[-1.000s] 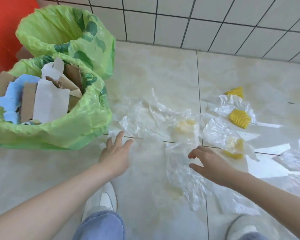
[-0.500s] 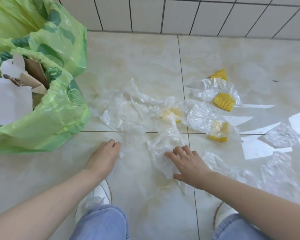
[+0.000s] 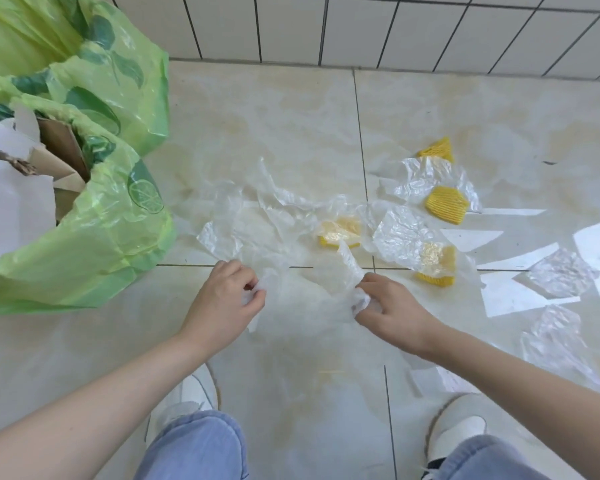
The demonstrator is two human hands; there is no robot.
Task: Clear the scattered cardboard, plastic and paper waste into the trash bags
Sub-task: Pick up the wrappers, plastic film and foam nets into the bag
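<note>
Fingers (image 3: 248, 284) of both hands pinching clear plastic sheet (image 3: 298, 299); sheet edges indistinct against floor.

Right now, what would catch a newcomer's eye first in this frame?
Both hands at centre: the left hand and right hand each pinch an edge of a clear plastic sheet on the floor. At far left stands a green trash bag stuffed with cardboard. Yellow foam nets lie among crumpled plastic on the right.

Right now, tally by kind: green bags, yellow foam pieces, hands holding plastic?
Green plastic trash bags: 2
Yellow ribbed foam net pieces: 4
Hands gripping the clear plastic film: 2, left hand, right hand
Total: 8
</note>
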